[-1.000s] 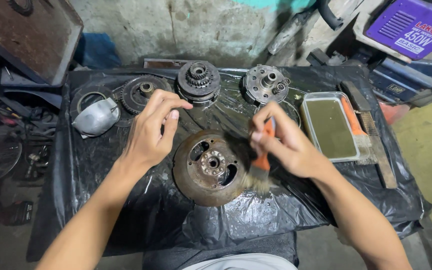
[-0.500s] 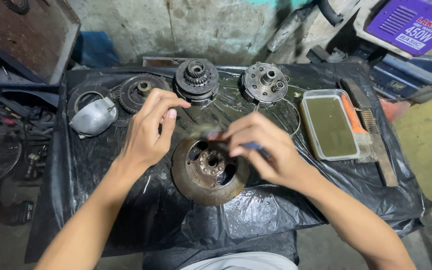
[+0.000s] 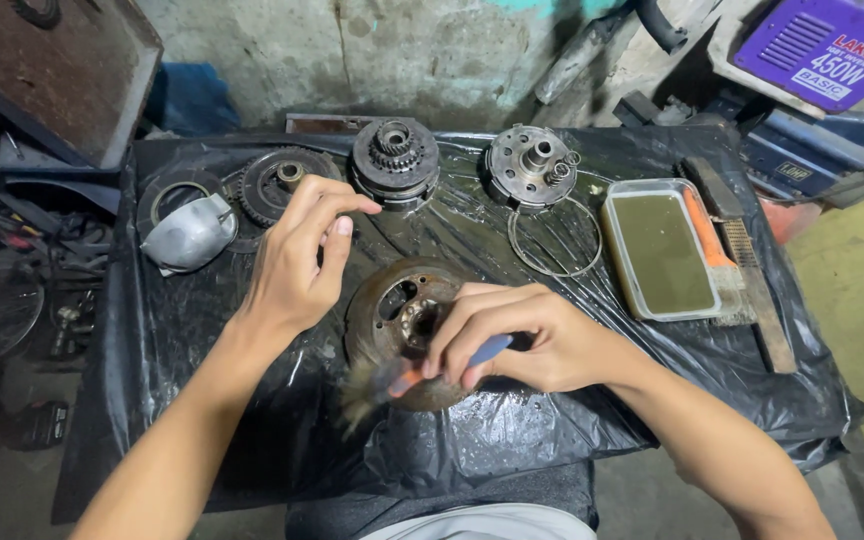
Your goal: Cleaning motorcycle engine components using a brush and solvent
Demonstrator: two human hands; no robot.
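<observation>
At the far left of the table covered in black plastic sheet, a crumpled grey rag is lying inside a dark ring, and just right of it a toothed sprocket wheel is sitting flat. The left hand is hovering over the sheet just right of that sprocket, its fingers loosely curled and slightly spread, holding nothing; whether the heel is touching the sheet cannot be told. Behind its fingertips a geared clutch assembly is standing near the back edge. In the middle, close to the front edge, the rusty round drum is lying flat on the sheet, between the two hands. The right hand is resting over the drum's right side, its fingers pinched together around a blurred brush with a blue and orange handle, whose bristles are sweeping the drum's lower left rim. Further right a second round hub and a thin wire ring are lying, then a clear tray of murky liquid, with a wire brush beside it.
</observation>
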